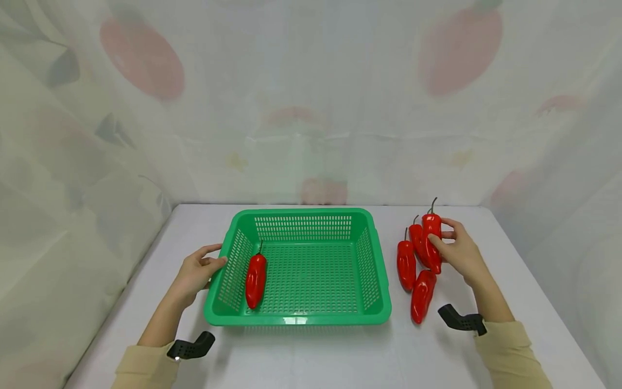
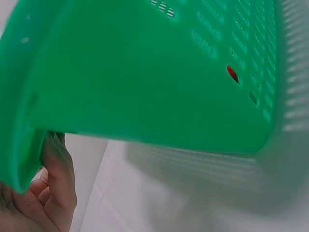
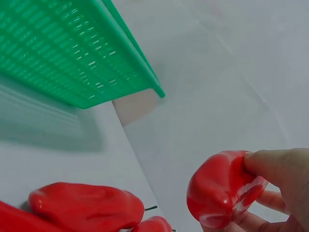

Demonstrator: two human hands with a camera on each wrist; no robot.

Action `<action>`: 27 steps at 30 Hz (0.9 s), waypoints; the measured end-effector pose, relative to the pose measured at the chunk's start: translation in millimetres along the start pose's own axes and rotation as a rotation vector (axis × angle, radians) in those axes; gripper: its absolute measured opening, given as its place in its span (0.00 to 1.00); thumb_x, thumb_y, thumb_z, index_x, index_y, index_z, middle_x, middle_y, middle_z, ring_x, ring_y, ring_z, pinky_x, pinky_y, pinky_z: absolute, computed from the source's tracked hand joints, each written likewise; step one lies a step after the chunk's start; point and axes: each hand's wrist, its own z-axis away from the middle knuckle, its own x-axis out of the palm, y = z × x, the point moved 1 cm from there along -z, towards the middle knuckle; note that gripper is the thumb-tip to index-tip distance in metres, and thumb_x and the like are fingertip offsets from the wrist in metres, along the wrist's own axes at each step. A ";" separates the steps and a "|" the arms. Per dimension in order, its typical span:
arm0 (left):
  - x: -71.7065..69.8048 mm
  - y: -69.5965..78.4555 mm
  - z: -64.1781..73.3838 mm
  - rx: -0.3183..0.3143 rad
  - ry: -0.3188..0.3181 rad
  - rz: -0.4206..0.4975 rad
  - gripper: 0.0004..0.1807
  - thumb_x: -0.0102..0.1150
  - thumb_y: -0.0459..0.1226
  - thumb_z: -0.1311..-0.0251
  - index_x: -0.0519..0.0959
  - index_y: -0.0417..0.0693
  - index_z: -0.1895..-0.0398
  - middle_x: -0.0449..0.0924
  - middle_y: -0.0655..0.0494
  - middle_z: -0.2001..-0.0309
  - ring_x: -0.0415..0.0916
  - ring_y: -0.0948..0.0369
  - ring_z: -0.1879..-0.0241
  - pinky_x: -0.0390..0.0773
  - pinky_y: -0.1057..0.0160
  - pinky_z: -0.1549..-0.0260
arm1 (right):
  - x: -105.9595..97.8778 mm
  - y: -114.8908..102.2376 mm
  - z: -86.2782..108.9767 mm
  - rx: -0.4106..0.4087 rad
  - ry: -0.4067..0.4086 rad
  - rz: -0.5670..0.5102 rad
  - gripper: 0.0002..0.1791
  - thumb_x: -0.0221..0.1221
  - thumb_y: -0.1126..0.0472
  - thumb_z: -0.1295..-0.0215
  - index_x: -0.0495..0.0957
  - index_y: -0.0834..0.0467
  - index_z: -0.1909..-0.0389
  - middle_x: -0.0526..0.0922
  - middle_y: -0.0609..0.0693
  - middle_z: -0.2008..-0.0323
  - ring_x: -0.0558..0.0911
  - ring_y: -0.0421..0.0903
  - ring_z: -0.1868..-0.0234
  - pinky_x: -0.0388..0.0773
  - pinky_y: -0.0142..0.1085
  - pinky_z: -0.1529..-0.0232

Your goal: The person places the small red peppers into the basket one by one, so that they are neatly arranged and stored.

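A green plastic basket [image 1: 311, 319] stands mid-table, with one red chili pepper [image 1: 255, 281] lying along its left side. My left hand [image 1: 194, 273] grips the basket's left rim, thumb over the edge; in the left wrist view, curled fingers [image 2: 60, 179] show beneath the rim. To the right of the basket, my right hand [image 1: 461, 251] pinches a red chili pepper [image 1: 430, 237] between thumb and fingers, its stem pointing up and away. In the right wrist view this held pepper [image 3: 217, 188] appears end-on, apart from the others.
Several more red peppers lie right of the basket: one to the left [image 1: 406, 265], another partly behind the held pepper [image 1: 417, 237], and one nearer the front [image 1: 423, 297]. A white tabletop [image 1: 311, 362] lies under everything. Printed curtains [image 1: 311, 108] enclose the back and sides.
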 end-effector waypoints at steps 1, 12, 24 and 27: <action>-0.1 -0.2 -0.1 0.001 0.000 0.000 0.31 0.53 0.45 0.37 0.57 0.45 0.33 0.77 0.40 0.59 0.81 0.58 0.70 0.82 0.57 0.70 | 0.5 -1.8 -0.7 -0.002 -0.005 -0.001 0.43 0.53 0.45 0.36 0.44 0.63 0.31 0.63 0.71 0.43 0.77 0.62 0.56 0.82 0.41 0.68; -0.5 -2.1 -0.6 0.002 -0.003 0.000 0.31 0.53 0.44 0.36 0.57 0.45 0.33 0.77 0.40 0.58 0.81 0.57 0.69 0.82 0.56 0.70 | 5.7 -24.7 -5.9 -0.034 -0.036 -0.038 0.42 0.54 0.46 0.36 0.45 0.61 0.30 0.62 0.70 0.42 0.74 0.64 0.52 0.82 0.45 0.66; 0.1 -1.4 -0.8 -0.006 0.001 0.005 0.31 0.53 0.44 0.37 0.57 0.45 0.33 0.77 0.40 0.58 0.81 0.58 0.70 0.82 0.56 0.70 | 11.9 -47.0 -8.8 -0.074 -0.061 -0.082 0.40 0.54 0.48 0.36 0.46 0.58 0.30 0.64 0.68 0.42 0.73 0.61 0.52 0.81 0.47 0.63; 0.2 -1.4 -0.8 -0.003 0.002 0.005 0.31 0.53 0.44 0.37 0.57 0.45 0.33 0.77 0.40 0.58 0.81 0.58 0.69 0.82 0.56 0.70 | 14.8 -51.2 -10.0 -0.071 -0.074 -0.093 0.40 0.54 0.48 0.36 0.46 0.57 0.30 0.64 0.67 0.42 0.74 0.61 0.52 0.81 0.46 0.63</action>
